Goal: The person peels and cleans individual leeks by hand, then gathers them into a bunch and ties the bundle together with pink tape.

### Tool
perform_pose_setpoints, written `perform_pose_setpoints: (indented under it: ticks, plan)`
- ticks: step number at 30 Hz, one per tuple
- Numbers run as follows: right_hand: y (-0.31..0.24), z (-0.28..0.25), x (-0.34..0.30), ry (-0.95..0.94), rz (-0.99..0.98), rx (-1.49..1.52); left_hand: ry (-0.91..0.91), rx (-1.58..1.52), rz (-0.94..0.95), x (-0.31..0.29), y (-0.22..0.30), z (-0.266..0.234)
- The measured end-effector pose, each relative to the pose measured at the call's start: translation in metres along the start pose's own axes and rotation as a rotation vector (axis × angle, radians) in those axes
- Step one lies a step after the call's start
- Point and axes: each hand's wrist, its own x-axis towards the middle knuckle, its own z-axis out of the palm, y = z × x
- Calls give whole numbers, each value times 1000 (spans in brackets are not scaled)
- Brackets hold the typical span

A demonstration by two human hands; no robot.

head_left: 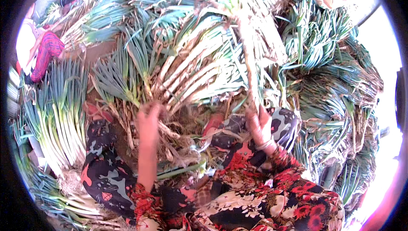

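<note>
My right hand [260, 128] is closed around the lower end of a long green onion [247, 56], which stands almost upright with its green leaves at the top of the view. Left of it, my left hand [151, 116] is smeared by motion and its fingers look bent. It is over the lower ends of several loose green onions [187, 78] spread in front of me. Whether it grips any of them I cannot make out. Dry roots and peeled leaves [178, 139] lie between my two hands.
Peeled green onions with white stems [61, 133] stand bunched at the left. Large heaps of unpeeled green onions [331, 90] fill the right side. A person's red plaid sleeve [47, 54] shows at the far left. My patterned trouser legs [106, 175] flank the pile.
</note>
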Motion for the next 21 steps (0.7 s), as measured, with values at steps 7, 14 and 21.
perform_pose_setpoints:
  ticks: [7,14,21]
  plan:
    - [0,63,-42,-236,130,389,-492,-29,174,-37,2,51]
    - [7,96,-56,-498,75,322,-543,-70,193,-46,-18,33]
    - [-10,153,-78,-795,-684,-55,171,191,556,-62,16,-91]
